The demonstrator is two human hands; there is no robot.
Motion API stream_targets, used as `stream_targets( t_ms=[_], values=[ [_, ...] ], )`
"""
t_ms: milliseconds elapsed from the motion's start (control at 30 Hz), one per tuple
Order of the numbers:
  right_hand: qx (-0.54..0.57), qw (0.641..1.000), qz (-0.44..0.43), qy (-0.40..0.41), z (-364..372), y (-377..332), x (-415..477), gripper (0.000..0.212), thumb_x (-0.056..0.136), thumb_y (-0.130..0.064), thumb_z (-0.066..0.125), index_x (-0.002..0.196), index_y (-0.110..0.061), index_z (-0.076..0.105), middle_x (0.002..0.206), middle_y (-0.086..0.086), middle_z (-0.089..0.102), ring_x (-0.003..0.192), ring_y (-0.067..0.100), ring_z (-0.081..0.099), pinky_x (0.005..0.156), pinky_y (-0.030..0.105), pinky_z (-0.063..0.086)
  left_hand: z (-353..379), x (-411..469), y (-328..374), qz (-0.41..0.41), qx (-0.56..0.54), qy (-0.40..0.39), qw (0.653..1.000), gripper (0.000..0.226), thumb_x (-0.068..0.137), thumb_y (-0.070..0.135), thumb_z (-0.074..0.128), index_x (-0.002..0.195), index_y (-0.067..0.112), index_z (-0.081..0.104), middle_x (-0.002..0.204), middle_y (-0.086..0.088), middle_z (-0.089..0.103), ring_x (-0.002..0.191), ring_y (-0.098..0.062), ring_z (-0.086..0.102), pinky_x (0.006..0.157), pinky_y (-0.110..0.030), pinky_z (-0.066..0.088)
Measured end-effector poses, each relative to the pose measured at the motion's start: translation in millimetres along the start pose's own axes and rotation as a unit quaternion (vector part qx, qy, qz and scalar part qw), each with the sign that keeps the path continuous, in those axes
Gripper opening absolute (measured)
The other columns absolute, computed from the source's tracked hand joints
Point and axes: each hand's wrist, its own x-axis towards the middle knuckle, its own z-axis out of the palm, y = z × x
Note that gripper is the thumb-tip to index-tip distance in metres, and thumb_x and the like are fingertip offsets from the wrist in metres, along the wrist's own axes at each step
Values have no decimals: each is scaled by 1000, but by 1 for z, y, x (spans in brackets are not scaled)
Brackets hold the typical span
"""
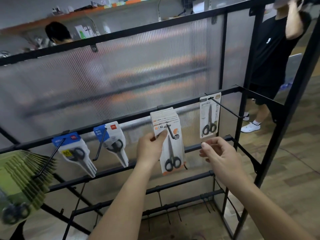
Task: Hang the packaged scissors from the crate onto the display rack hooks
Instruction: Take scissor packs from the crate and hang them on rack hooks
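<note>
One wide-angle camera, worn on the head, looks forward and down at the display rack (155, 26) from close in front of it. The rack spans nearly the whole frame; wooden floor (294, 170) shows right of it.

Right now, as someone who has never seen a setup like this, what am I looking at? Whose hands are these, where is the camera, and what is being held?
There is no machine here. A person is working with bare hands, and the single picture comes from a camera worn on their head, looking forward and down. In front of them stands a black display rack with hooks. The left hand pinches the top corner of the front scissors pack, which is orange and white. That pack sits on the middle hook, in front of a stack of similar packs. The right hand hovers beside it with loosely curled fingers, holding nothing that I can see. Blue-topped packs hang further left, green packs hang at the far left, and a single pack hangs on the right.
</note>
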Motion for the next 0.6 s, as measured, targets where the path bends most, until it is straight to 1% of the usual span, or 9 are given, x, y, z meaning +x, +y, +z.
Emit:
stream_targets(
  t_ms=[67,100,133,233,300,333,433,533,600],
  values=[
    [-4,1000,8,-13,-1,2,-3,8,99,-32,62,101,-25,65,96,1,73,93,14,70,88,42,59,-1,8,2,8,77,18,997,43,94,60,61,82,20,72,73,-1,73,65,-17,63,61,-31,46],
    [-8,1000,11,-20,-3,3,-4,7,99,-32,62,101,-25,65,96,0,72,95,14,70,88,41,59,-1,10,4,7,105,22,994,47,95,61,59,76,19,68,63,2,65,57,-14,56,56,-28,39],
    [-14,999,10,-27,-5,5,-4,7,99,-32,63,102,-26,65,97,-1,72,95,13,69,88,40,59,-1,10,5,6,125,23,992,47,96,61,58,74,19,64,59,5,60,54,-13,53,54,-27,36],
    [-37,998,12,-55,-11,9,-3,10,98,-33,64,107,-30,63,101,-6,71,99,7,67,85,29,56,3,7,4,9,156,44,987,43,96,63,56,94,20,61,80,9,65,69,-7,60,58,-27,41],
    [-64,995,14,-80,-13,11,-1,13,98,-32,65,111,-31,62,102,-9,69,99,3,65,79,19,52,3,-2,2,7,160,68,985,38,98,60,55,108,23,54,94,12,62,78,1,56,61,-24,40],
    [-79,992,12,-94,-13,11,0,15,98,-31,65,112,-31,62,102,-11,69,98,1,64,77,17,51,2,-8,0,6,158,77,984,36,100,57,54,114,24,51,99,11,62,81,3,55,62,-24,41],
    [-117,981,3,-155,-8,7,4,21,98,-31,65,119,-29,61,106,-12,68,101,0,63,85,19,53,-7,-29,-11,10,151,101,983,25,102,45,57,115,23,55,103,10,63,90,-5,61,74,-29,48],
    [-150,965,-1,-214,1,0,5,30,98,-30,64,127,-26,60,113,-10,68,106,5,63,94,29,55,-20,-52,-27,-6,171,64,983,16,100,34,63,114,30,59,107,10,65,103,-11,63,82,-29,50],
    [-182,953,-14,-241,9,-3,-1,36,98,-32,63,132,-26,58,120,-8,67,110,8,62,98,32,54,-30,-76,-35,-15,189,36,981,20,99,31,64,118,33,61,116,9,65,112,-13,61,94,-33,51]
  ],
)
